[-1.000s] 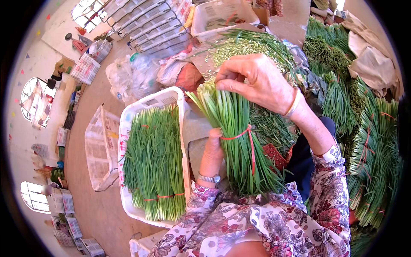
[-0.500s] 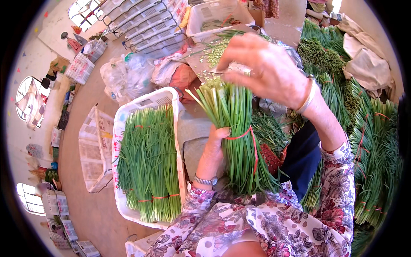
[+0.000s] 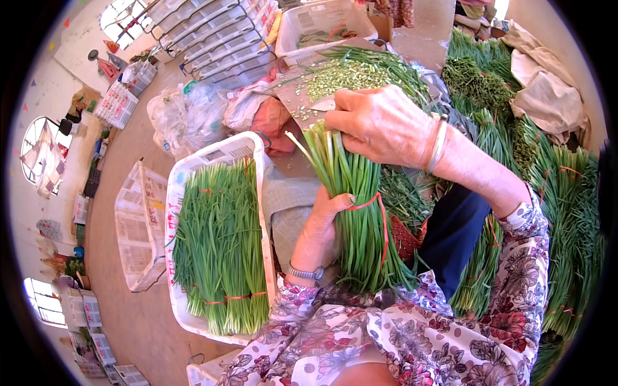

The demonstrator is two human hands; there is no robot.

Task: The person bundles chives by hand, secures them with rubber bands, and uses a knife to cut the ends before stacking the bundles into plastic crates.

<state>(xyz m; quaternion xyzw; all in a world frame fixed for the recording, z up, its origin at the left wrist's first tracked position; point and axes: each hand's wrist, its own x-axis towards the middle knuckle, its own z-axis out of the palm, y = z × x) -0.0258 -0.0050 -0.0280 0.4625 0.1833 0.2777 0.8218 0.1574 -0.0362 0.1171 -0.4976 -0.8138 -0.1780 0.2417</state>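
Observation:
My left hand [image 3: 325, 212] is wrapped round an upright bundle of garlic chives [image 3: 364, 238], its thumb at the red tie around the middle. The pale cut ends point up and the green leaves hang down near my lap. One stalk sticks out to the left. My right hand [image 3: 386, 119] is closed on a knife [image 3: 324, 103], at the top of the bundle. Only part of the pale blade shows past the fingers; the handle is hidden. Behind the hands, chopped stalk bits [image 3: 344, 76] cover a board [image 3: 293, 96].
Left of me stands a white crate [image 3: 262, 186] filled with tied chives. Another crate [image 3: 138, 225] lies beyond it. Stacked crates [image 3: 219, 38] and plastic bags [image 3: 193, 116] are at the back left. Piles of chives [image 3: 566, 219] line the right side, near a beige cloth [image 3: 547, 90].
My right hand has come down onto the top of the bundle with the knife, from a blurred position higher up. The chopped bits behind show more now. My left hand keeps its hold.

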